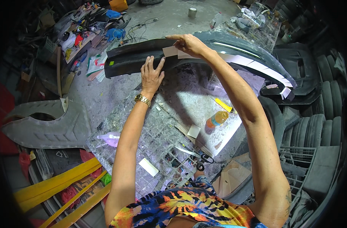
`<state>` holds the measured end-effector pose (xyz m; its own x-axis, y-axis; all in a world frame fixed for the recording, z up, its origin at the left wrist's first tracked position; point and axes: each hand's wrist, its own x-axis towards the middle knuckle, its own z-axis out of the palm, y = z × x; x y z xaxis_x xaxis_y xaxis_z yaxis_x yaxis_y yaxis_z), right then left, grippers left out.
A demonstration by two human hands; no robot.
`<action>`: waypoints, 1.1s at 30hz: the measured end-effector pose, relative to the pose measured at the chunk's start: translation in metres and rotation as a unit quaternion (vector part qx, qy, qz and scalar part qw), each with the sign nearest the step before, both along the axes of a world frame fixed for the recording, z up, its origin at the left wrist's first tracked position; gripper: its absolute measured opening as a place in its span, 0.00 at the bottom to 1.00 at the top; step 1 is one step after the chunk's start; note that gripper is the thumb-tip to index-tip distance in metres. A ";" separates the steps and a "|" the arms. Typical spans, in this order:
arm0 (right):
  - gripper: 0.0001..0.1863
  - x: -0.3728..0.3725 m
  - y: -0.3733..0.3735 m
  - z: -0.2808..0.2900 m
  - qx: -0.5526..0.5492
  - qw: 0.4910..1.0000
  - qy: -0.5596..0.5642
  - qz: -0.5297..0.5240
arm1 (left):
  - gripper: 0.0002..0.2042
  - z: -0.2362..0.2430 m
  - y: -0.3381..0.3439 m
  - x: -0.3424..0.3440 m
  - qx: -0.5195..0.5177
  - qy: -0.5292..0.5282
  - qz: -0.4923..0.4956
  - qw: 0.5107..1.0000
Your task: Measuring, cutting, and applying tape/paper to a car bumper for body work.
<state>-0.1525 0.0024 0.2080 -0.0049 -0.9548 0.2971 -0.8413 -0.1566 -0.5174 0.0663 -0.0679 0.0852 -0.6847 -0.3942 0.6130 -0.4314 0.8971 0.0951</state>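
A long, curved black panel, which looks like a car bumper part (pixel 131 62), lies across the far side of the worktable. My left hand (pixel 152 74) rests against its near edge with fingers spread, a gold watch on the wrist. Farther right, my right hand (pixel 192 45) is over the panel's top edge, index finger stretched left and the other fingers bent down and partly hidden. Just under those fingers a beige rectangular piece (pixel 169 51) lies on the panel. White strips (pixel 238 59) run from there along the panel's right half to its tip.
On the table stand an orange-tinted bottle (pixel 217 119), a yellow-handled tool (pixel 223 105), black-handled scissors (pixel 204 159), a white rectangle (pixel 148 167) and a purple-tinted bottle (pixel 109 139). A grey moulded panel (pixel 51 125) juts out at left. Clutter (pixel 82 34) piles up beyond; tyres (pixel 327 95) stack at right.
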 end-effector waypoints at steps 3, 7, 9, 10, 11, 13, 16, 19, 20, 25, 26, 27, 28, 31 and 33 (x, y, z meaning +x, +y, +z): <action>0.29 0.002 0.001 0.000 0.007 1.000 0.007 -0.009 | 0.33 0.000 0.000 0.000 0.000 -0.001 0.001 1.000; 0.28 0.005 0.002 0.000 0.009 1.000 0.015 -0.022 | 0.33 0.000 0.000 0.001 -0.002 -0.004 0.005 1.000; 0.28 0.006 0.002 0.001 0.015 0.999 0.019 -0.023 | 0.33 0.001 0.000 0.001 -0.002 -0.003 0.004 1.000; 0.28 0.005 0.002 0.001 0.021 0.999 0.022 -0.025 | 0.33 0.001 0.000 0.000 -0.002 -0.003 0.002 1.000; 0.28 0.006 0.003 0.001 0.021 0.999 0.022 -0.025 | 0.33 0.000 0.000 0.001 -0.002 -0.002 0.002 1.000; 0.27 0.006 0.003 0.001 0.013 1.000 0.019 -0.015 | 0.33 0.000 0.001 0.001 0.000 -0.003 0.003 1.000; 0.29 0.005 0.002 0.003 0.011 1.000 0.017 -0.001 | 0.33 0.000 0.000 0.001 -0.002 -0.001 0.004 1.000; 0.27 0.008 0.003 0.008 0.006 1.000 0.006 -0.007 | 0.34 0.001 0.001 0.001 0.000 -0.009 0.010 1.000; 0.27 0.009 0.003 0.011 0.004 1.000 0.007 -0.008 | 0.34 0.004 0.001 0.002 -0.002 -0.009 0.009 1.000; 0.30 0.019 0.014 0.041 -0.061 0.996 -0.066 0.007 | 0.38 0.039 0.007 0.009 0.112 0.071 -0.017 0.991; 0.30 0.024 0.020 0.047 -0.063 0.996 -0.067 0.001 | 0.37 0.050 0.012 0.012 0.136 0.131 -0.011 0.982; 0.32 0.029 0.028 0.051 -0.050 0.994 -0.097 0.027 | 0.33 0.062 0.019 0.010 0.204 0.237 -0.040 0.949; 0.33 0.041 0.036 0.055 -0.035 0.989 -0.130 0.059 | 0.31 0.070 0.023 0.017 0.300 0.250 -0.086 0.916; 0.34 0.085 0.067 0.069 0.015 0.988 -0.138 0.068 | 0.21 0.094 0.046 0.040 0.509 0.288 -0.199 0.786; 0.34 0.088 0.090 0.059 0.040 0.983 -0.170 0.050 | 0.17 0.087 0.061 0.033 0.653 0.227 -0.261 0.674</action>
